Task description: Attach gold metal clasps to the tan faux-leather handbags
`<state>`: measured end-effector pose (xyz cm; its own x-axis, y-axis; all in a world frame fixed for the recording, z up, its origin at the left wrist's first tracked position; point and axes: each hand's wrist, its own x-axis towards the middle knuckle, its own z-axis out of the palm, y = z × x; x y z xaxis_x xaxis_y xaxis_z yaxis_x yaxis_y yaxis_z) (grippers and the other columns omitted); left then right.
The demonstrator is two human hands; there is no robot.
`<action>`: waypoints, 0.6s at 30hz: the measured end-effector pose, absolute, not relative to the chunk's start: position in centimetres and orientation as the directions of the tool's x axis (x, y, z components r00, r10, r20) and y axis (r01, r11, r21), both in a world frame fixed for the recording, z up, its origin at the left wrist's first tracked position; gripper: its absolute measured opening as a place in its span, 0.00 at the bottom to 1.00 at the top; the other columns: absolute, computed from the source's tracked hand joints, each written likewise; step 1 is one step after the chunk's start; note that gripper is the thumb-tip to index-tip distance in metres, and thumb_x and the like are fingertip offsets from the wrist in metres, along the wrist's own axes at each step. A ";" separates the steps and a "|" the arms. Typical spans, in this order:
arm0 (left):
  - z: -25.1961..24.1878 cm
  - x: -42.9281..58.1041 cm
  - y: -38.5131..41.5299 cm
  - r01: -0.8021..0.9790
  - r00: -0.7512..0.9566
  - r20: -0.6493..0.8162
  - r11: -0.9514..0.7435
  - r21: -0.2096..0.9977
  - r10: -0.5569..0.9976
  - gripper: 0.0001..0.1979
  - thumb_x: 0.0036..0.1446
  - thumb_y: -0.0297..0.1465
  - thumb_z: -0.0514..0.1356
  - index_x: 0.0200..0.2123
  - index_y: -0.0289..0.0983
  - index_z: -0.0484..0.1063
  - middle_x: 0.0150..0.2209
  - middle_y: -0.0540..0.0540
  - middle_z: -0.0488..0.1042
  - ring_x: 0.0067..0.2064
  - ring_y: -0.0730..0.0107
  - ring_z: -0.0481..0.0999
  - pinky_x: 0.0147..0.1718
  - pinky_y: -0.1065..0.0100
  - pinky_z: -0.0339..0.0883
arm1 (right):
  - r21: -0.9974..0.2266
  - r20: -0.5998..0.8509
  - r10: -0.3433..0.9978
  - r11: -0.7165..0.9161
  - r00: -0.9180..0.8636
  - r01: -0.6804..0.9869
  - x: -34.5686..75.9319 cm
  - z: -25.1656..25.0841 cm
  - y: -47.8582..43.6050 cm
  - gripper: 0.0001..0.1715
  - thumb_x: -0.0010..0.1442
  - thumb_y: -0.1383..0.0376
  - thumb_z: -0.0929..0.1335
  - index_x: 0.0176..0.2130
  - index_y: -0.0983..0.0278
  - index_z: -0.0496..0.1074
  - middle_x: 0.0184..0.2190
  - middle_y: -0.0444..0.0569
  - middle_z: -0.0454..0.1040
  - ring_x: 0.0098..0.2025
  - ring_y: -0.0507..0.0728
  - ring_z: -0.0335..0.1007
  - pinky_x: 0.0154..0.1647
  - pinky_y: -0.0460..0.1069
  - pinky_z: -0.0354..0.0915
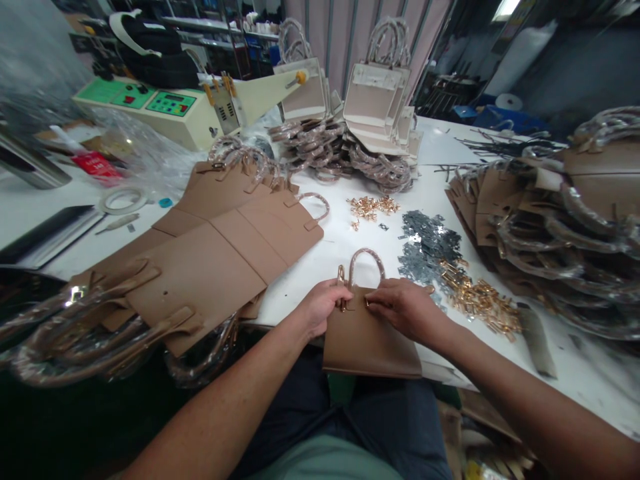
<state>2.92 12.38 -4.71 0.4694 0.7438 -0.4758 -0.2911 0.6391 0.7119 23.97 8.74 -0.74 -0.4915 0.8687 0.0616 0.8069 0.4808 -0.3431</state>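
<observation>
A brown leather bag panel point(373, 343) with a plastic-wrapped handle point(367, 253) lies at the table's front edge, partly over my lap. My left hand point(325, 305) is closed at the panel's upper left, its thumb and fingers pinching the edge beside an upright gold metal piece point(341, 277). Near the handle's right end, my right hand point(405, 308) has its fingertips pressed together at the panel's top, by a small gold fitting point(368, 303). Whatever else lies under the right fingers is hidden.
Brown panels with wrapped handles point(200, 267) are stacked left, more point(540, 220) right. Grey metal plates point(430, 247) and gold fittings point(485, 303) lie beyond my right hand. Pale bags point(375, 100) and a cream machine point(195, 123) stand behind. A tape roll point(121, 200) lies left.
</observation>
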 end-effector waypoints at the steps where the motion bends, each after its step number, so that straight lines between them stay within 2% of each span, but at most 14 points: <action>1: -4.8 2.9 12.4 -0.288 0.469 -0.478 0.640 0.713 0.743 0.10 0.39 0.25 0.65 0.30 0.34 0.73 0.25 0.46 0.75 0.26 0.66 0.74 0.28 0.66 0.69 | -0.287 0.077 0.867 0.493 -0.493 0.822 23.8 -0.8 8.6 0.07 0.67 0.67 0.70 0.39 0.59 0.81 0.32 0.47 0.76 0.38 0.57 0.71 0.40 0.51 0.58; 4: -5.0 2.9 12.5 -0.280 0.469 -0.482 0.642 0.713 0.740 0.10 0.39 0.25 0.65 0.30 0.34 0.72 0.25 0.46 0.75 0.26 0.65 0.75 0.28 0.65 0.70 | -0.105 0.117 0.852 0.522 -0.511 0.846 23.2 -1.1 8.1 0.08 0.68 0.66 0.69 0.39 0.60 0.80 0.31 0.47 0.75 0.37 0.58 0.70 0.40 0.52 0.55; 6: -5.1 2.9 12.5 -0.278 0.467 -0.482 0.640 0.716 0.742 0.10 0.39 0.25 0.65 0.30 0.35 0.72 0.25 0.46 0.75 0.26 0.65 0.74 0.28 0.64 0.70 | -0.034 0.144 0.844 0.526 -0.517 0.850 23.1 -1.3 7.7 0.07 0.68 0.65 0.70 0.39 0.60 0.80 0.31 0.47 0.75 0.36 0.58 0.69 0.38 0.53 0.54; 8: -5.1 3.0 12.6 -0.280 0.464 -0.477 0.635 0.720 0.746 0.10 0.39 0.26 0.64 0.30 0.35 0.72 0.25 0.47 0.74 0.26 0.65 0.74 0.28 0.64 0.70 | -0.031 0.188 0.842 0.520 -0.506 0.853 23.2 -1.7 7.4 0.08 0.69 0.64 0.69 0.41 0.59 0.81 0.31 0.47 0.75 0.35 0.58 0.69 0.38 0.53 0.54; 13: -4.7 2.9 12.4 -0.267 0.476 -0.468 0.630 0.730 0.744 0.11 0.38 0.26 0.64 0.30 0.35 0.72 0.25 0.47 0.74 0.25 0.67 0.73 0.27 0.66 0.68 | -0.127 0.297 0.823 0.537 -0.484 0.834 24.0 -2.5 6.8 0.12 0.73 0.62 0.66 0.44 0.60 0.80 0.37 0.50 0.80 0.38 0.58 0.73 0.42 0.52 0.58; 18: -4.4 3.0 12.0 -0.270 0.435 -0.456 0.596 0.756 0.776 0.11 0.37 0.27 0.64 0.30 0.35 0.72 0.25 0.48 0.73 0.26 0.68 0.72 0.26 0.67 0.66 | -0.100 0.333 0.802 0.553 -0.496 0.827 23.9 -2.4 6.4 0.10 0.72 0.64 0.67 0.42 0.60 0.80 0.38 0.49 0.82 0.38 0.57 0.75 0.41 0.52 0.59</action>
